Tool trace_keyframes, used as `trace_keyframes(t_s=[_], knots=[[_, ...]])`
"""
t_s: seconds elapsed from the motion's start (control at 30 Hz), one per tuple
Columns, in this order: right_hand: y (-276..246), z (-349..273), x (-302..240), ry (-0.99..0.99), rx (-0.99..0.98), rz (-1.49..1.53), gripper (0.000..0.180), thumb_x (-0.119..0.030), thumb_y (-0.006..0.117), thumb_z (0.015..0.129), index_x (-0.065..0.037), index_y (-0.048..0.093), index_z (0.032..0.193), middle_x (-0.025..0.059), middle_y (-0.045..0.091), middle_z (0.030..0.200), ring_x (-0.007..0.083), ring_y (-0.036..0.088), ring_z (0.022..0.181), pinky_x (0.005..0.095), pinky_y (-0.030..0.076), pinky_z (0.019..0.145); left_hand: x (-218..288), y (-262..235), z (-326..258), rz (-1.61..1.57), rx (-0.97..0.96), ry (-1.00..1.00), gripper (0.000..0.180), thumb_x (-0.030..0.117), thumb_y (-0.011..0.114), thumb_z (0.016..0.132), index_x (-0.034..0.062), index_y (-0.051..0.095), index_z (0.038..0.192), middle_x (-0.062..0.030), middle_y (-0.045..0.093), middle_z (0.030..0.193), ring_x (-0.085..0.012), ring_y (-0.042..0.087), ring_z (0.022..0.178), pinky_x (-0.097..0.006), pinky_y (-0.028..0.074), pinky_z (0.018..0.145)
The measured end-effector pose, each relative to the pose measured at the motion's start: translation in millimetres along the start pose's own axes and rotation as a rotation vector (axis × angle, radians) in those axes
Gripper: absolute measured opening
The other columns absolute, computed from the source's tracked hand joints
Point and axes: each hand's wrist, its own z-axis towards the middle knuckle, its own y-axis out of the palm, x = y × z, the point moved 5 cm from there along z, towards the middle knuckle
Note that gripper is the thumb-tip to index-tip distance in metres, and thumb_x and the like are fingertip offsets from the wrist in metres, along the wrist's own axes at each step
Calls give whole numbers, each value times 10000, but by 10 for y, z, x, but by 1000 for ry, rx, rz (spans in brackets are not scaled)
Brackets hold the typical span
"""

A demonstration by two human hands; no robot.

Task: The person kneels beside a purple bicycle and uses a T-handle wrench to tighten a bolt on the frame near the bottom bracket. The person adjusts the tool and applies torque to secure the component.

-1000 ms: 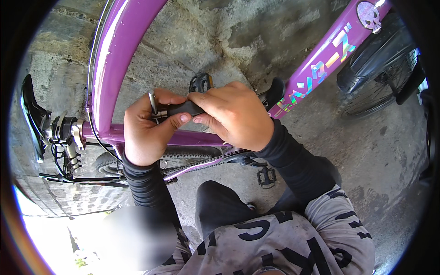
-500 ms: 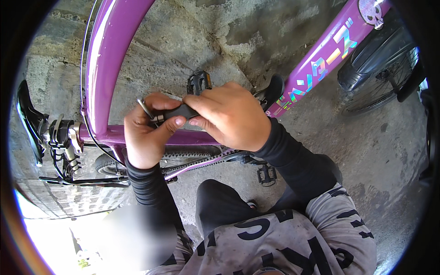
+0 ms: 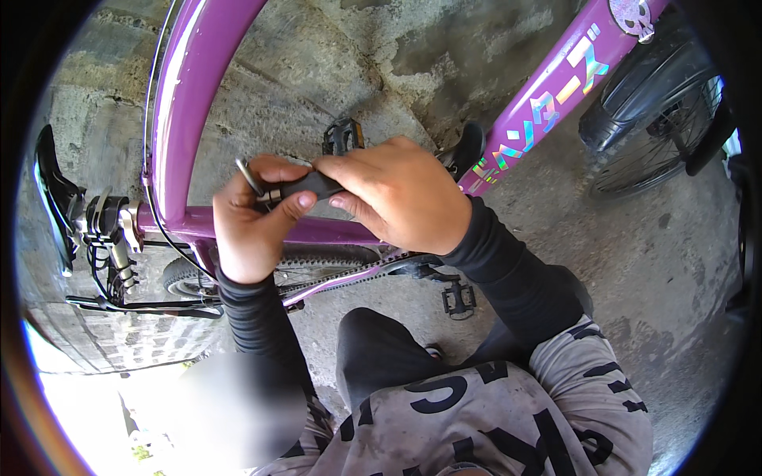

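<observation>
Both my hands meet above the purple bicycle frame (image 3: 178,159). Between them is a small black-handled piece (image 3: 313,185) with a silver metal collar and a curved silver metal end; its exact kind is not clear. My left hand (image 3: 248,230) is closed around the metal end, thumb and fingers pinching near the collar. From the other side, the fingers of my right hand (image 3: 413,198) close over the black part and hide some of it. A black pedal (image 3: 343,138) shows just beyond my hands.
Below my hands run the bicycle's chain (image 3: 357,276) and a tyre (image 3: 186,279). A second pedal (image 3: 458,301) is near my legs. On the left are the saddle (image 3: 54,194) and black and silver parts. Another wheel (image 3: 635,163) stands at right on the concrete floor (image 3: 548,238).
My hands keep their hold on the black-handled piece, with only a slight shift of the fingers. The bicycle sits a little differently in view.
</observation>
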Motion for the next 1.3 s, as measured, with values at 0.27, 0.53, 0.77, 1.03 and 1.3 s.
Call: trace_keyframes(t_s=[0.27, 0.53, 0.77, 1.03, 1.3], knots=[[-518, 8, 40, -5, 3, 163, 375, 45, 470, 818, -8, 555, 1180, 154, 610, 943, 253, 619, 833, 329, 476, 728, -83, -33, 13, -9, -7, -42, 221, -51, 720, 735, -27, 619, 931, -53, 611, 851, -96, 562, 751, -230, 449, 688], [-1215, -118, 191, -33, 234, 251, 307, 118, 362, 801, 90, 577, 1019, 168, 611, 981, 229, 612, 928, 329, 460, 879, -31, -30, 97, 20, -7, -77, 217, -13, 740, 736, -3, 632, 923, -42, 628, 826, -84, 570, 741, -223, 458, 678], [-1401, -164, 457, -195, 310, 955, 349, -60, 348, 892, 51, 470, 1200, 239, 570, 1108, 324, 571, 1044, 557, 409, 969, 28, 7, 176, 32, -61, 42, 225, 12, 756, 727, -3, 638, 918, -43, 633, 840, -86, 558, 734, -231, 459, 689], [-1377, -158, 474, -213, 297, 1141, 377, -104, 309, 940, -23, 436, 1285, 221, 509, 1256, 364, 484, 1188, 598, 336, 1016, 41, -50, 131, 32, -22, 86, 213, -16, 745, 724, -12, 641, 910, -43, 624, 861, -92, 563, 752, -234, 453, 696], [-1376, -124, 471, -208, 311, 1015, 362, -109, 326, 937, -6, 437, 1266, 228, 512, 1237, 362, 503, 1159, 573, 375, 994, -121, -249, 29, -40, 55, 34, 147, -81, 690, 745, -10, 625, 857, -64, 617, 864, -114, 567, 767, -237, 453, 701]])
